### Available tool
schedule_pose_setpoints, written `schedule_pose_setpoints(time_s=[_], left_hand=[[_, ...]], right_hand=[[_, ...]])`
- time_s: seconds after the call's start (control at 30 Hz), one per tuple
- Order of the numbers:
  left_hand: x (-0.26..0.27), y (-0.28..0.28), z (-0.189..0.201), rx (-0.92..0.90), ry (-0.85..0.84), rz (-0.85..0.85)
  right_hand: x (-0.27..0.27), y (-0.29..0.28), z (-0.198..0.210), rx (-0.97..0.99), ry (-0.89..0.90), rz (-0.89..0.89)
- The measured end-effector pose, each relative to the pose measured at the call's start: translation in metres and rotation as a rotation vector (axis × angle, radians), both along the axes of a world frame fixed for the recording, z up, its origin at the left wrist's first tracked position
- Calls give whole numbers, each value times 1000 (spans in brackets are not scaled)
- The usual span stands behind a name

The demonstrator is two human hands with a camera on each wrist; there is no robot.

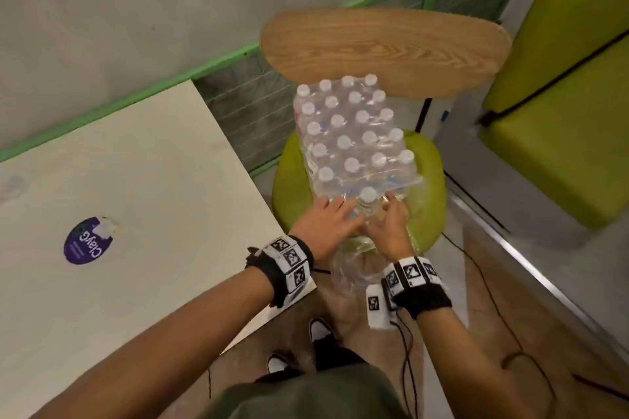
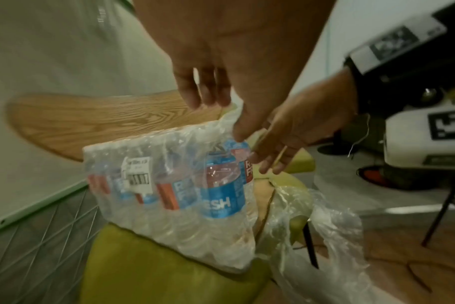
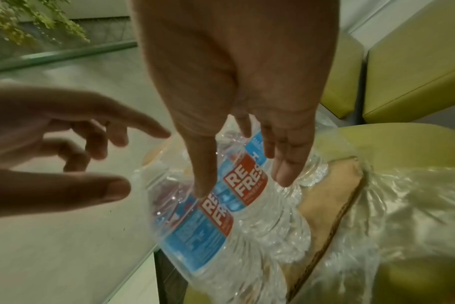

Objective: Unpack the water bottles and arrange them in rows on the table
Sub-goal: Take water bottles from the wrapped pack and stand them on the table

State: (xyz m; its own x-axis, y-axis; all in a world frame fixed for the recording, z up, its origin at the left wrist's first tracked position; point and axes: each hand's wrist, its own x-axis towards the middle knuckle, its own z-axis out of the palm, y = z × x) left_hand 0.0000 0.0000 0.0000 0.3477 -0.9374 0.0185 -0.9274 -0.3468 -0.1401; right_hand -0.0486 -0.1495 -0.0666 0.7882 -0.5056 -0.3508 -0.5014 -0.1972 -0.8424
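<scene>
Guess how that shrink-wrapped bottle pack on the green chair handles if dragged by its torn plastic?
Probably heavy: the pack shows many full, capped bottles. The torn wrap hangs loose and crinkled, so it likely stretches or rips rather than pulling the load. Bottles near the left hand and right hand may slip out of the open end.

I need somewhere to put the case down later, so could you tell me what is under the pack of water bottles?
The pack of water bottles stands on a green chair seat, with torn plastic wrap hanging off the near edge. The seat directly beneath is covered.
</scene>
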Motion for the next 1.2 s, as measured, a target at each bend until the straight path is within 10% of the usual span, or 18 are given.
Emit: schedule_pose_setpoints(time_s=[0.17,0.4,1.03,1.2], left_hand=[[17,-20,7,89,-268,66],[23,-37,15,425,-210,185],[20,-36,1,254,-137,-135],[5,-18,4,236,138,-58]], right_hand=[[17,-10,-1,35,3,178],[23,-16,13,28,10,298],[-1,-28,2,40,-33,196],[-25,-17,26,35,8,224]])
